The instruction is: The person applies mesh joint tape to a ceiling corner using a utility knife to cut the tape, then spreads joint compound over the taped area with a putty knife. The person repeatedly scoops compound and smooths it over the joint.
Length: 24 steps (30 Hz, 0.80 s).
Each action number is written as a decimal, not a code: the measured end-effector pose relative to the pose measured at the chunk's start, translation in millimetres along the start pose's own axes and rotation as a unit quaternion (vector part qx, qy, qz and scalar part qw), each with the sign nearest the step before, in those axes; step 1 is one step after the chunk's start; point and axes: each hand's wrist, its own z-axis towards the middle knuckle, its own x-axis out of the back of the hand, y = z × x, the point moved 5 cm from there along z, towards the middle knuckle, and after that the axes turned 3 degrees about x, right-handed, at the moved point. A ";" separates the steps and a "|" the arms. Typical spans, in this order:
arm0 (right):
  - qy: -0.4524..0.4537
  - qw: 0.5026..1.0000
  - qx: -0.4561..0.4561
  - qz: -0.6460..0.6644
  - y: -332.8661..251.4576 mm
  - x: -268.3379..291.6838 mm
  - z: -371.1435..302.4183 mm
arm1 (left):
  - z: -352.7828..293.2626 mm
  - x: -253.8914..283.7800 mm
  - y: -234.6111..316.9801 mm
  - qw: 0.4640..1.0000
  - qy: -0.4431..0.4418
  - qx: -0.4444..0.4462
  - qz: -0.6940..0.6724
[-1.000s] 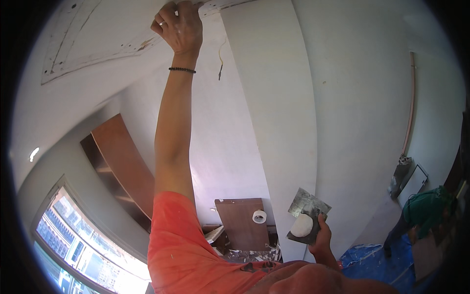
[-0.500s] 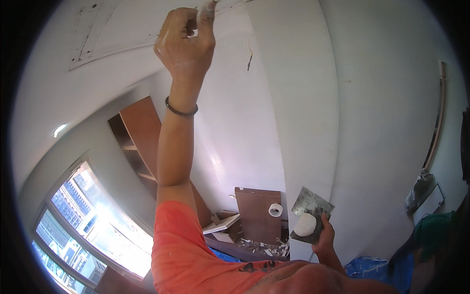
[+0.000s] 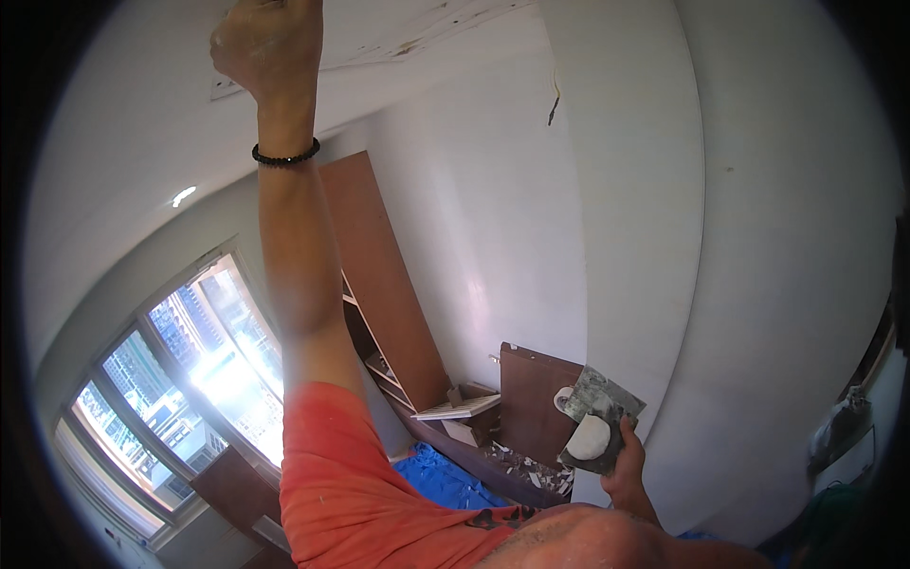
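Observation:
My left hand (image 3: 268, 43) is raised to the ceiling at the top of the view, a dark beaded bracelet (image 3: 286, 155) round its wrist. Its fingers are curled closed and partly cut off by the frame edge, so what they hold, if anything, is hidden. Low on the right, my right hand (image 3: 626, 469) grips a flat grey metal putty plate (image 3: 611, 395), smeared and tilted. On it sits a rounded lump of white putty (image 3: 589, 437).
Ceiling patches with dark marks (image 3: 408, 45) run beyond my left hand. A wire (image 3: 555, 100) hangs from the white wall. Below stand a brown cabinet (image 3: 379, 275), a brown board (image 3: 531, 379), a white tape roll (image 3: 563, 399), blue sheeting (image 3: 445, 474) and debris (image 3: 526, 469). Windows (image 3: 171, 379) are at left.
My left hand has moved left and higher in the view, partly out of frame. The view has turned, shifting the room. My right hand still holds the plate and putty.

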 end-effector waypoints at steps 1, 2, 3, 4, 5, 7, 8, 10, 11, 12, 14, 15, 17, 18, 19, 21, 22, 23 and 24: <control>0.003 1.000 0.000 -0.005 -2.2 -1.6 -0.1 | -0.4 1.8 0.6 1.000 0.008 -0.017 0.014; -0.003 1.000 -0.002 -0.005 -2.0 -2.2 -1.8 | -2.1 6.4 -2.4 0.999 0.013 -0.024 0.030; -0.009 1.000 -0.004 -0.005 -3.4 -4.8 -1.5 | -2.1 11.4 -7.9 0.998 0.017 -0.030 0.045; -0.013 1.000 -0.006 -0.005 -4.9 -6.6 -0.6 | -3.8 13.4 -9.0 0.997 0.021 -0.037 0.060; -0.045 0.998 -0.046 -0.014 8.4 -4.1 3.7 | 10.9 26.9 2.2 0.992 0.020 -0.100 0.075; -0.039 0.995 -0.090 -0.018 9.1 2.9 6.0 | -9.7 22.2 9.1 0.982 0.019 -0.171 0.072; -0.016 0.997 -0.065 -0.027 0.0 7.7 7.3 | -34.1 7.3 11.8 0.981 0.019 -0.174 0.080; -0.037 0.996 -0.068 -0.042 -5.8 -5.4 0.2 | -11.2 10.7 20.9 0.963 0.037 -0.237 0.124; -0.040 0.995 -0.075 -0.043 -4.6 -4.4 2.4 | -6.1 6.0 20.6 0.955 0.046 -0.259 0.138; -0.043 0.995 -0.081 -0.044 -1.6 -1.9 5.0 | -0.6 1.1 14.2 0.939 0.039 -0.288 0.183; -0.042 0.993 -0.097 -0.045 0.8 -0.7 8.4 | 1.6 -9.6 11.2 0.912 0.064 -0.353 0.199; -0.041 0.993 -0.105 -0.045 1.0 -3.8 6.5 | 0.9 -13.5 11.8 0.898 0.076 -0.384 0.203; -0.038 0.991 -0.121 -0.045 0.1 -9.0 3.0 | 2.6 -15.7 8.6 0.880 0.051 -0.412 0.231; -0.047 0.991 -0.119 -0.043 -1.0 -10.2 3.9 | 6.0 -16.6 8.1 0.870 0.039 -0.427 0.245; -0.057 0.990 -0.120 -0.039 2.4 -11.7 4.5 | 11.8 -13.0 10.9 0.864 0.030 -0.441 0.240; -0.052 0.992 -0.107 -0.039 2.7 -9.3 4.2 | 6.1 -8.4 15.2 0.864 0.013 -0.452 0.220; -0.046 0.993 -0.101 -0.041 0.1 -9.0 4.5 | 2.9 -9.5 14.8 0.869 0.002 -0.446 0.214; -0.038 0.994 -0.095 -0.044 -1.3 -8.3 4.9 | -1.0 -11.2 14.2 0.874 -0.008 -0.438 0.208; -0.040 0.994 -0.090 -0.043 -2.7 -8.3 3.9 | 0.5 -9.3 13.2 0.878 -0.018 -0.432 0.205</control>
